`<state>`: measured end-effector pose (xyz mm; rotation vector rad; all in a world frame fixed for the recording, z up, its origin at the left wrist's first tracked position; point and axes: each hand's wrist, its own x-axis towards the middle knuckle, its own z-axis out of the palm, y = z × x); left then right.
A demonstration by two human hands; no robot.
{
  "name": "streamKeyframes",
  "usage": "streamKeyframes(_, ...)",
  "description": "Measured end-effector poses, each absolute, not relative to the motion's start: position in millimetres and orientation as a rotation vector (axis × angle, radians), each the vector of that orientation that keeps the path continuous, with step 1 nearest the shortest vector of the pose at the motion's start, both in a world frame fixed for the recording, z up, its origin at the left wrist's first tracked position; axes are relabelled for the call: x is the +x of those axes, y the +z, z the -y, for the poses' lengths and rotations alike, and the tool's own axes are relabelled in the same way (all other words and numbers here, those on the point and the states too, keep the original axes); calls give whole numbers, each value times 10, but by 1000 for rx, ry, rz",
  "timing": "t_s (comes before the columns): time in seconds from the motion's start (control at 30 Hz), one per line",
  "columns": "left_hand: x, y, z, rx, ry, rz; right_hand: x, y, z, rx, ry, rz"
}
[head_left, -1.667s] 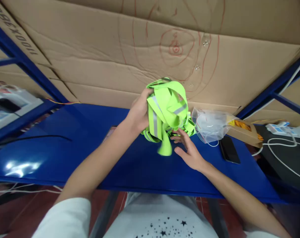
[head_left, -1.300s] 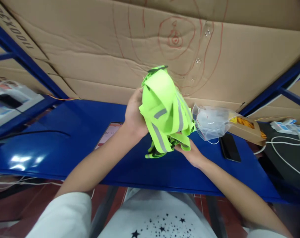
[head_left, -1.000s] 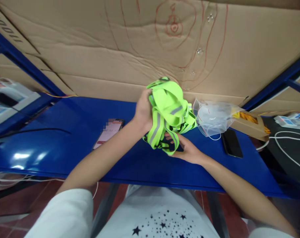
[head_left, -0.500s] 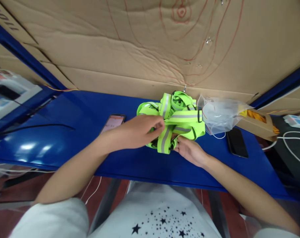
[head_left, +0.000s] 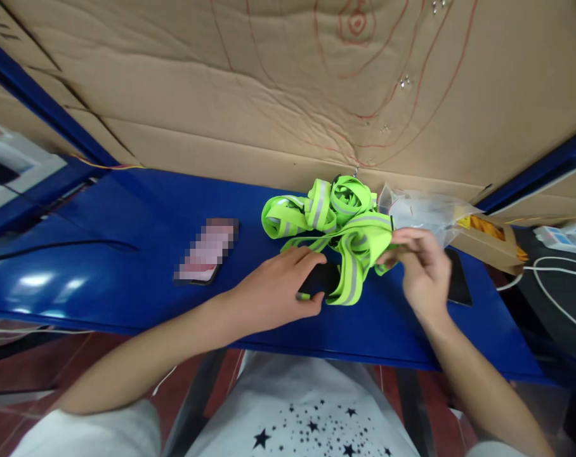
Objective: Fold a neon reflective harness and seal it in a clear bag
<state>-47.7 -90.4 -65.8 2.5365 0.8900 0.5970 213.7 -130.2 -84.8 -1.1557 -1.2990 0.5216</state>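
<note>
Likely snagging: looped straps of bundle (head_left: 338, 219) tangled, tugged rightward by right hand (head_left: 424, 270), could drag whole knot over clear plastic bag (head_left: 424, 212) or sweep dark phone (head_left: 457, 285) off blue tabletop (head_left: 102, 254); black pad part under left hand (head_left: 276, 295) may slip on glossy paint. Large creased cardboard sheet (head_left: 269, 82) behind, matte, red pen rings; tabletop smooth, reflective; bundle neon-green woven webbing with grey reflective stripes, coiled, resting mid-table near back edge; bag crinkly, translucent; second phone (head_left: 206, 251) flat, left of bundle. Left fingers curled, pinching black piece plus strap end; right fingers narrow, pinching strap.
</note>
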Motion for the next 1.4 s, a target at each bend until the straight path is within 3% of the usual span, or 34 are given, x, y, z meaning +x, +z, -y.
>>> streamKeyframes(0.13, -571, -594, 1039, 2754, 669, -782, 1996, -627, 1506, -1054, -13, 1695)
streamKeyframes(0.3, -647, -555, 1084, 2594, 662, -733, 1671, -686, 1539, -1208, -6, 2438)
streamKeyframes(0.43, -694, -609, 1085, 2552, 573, -692, 1631, -859, 1503, -1288, 63, 2488)
streamKeyframes(0.7, -637, -737, 1053, 3398, 619, -746, 1699, -790, 1623, -1323, -5, 2503)
streamKeyframes(0.83, -635, -625, 980, 3502, 732, -634, 1604, -713, 1629, -1389, -120, 2406)
streamKeyframes(0.93, -650, -482, 960, 3408, 769, -679, 1603, -601, 1518, -1464, -83, 2346)
streamKeyframes(1.07, -788, -254, 872, 3146, 1019, -837, 1918, -383, 1338, -1416, 286, 2135)
streamKeyframes(1.17, -965, -97, 677, 2541, 1416, -1041, 2436, -260, 1310, -1260, 599, 1797)
streamKeyframes(1.27, -1153, 0, 355, 1835, 1829, -946, 3085, -197, 1375, -1196, 677, 1265)
streamKeyframes(1.4, -1485, 14, -128, 1440, 1939, -804, 3830, -145, 1490, -1157, 683, 962)
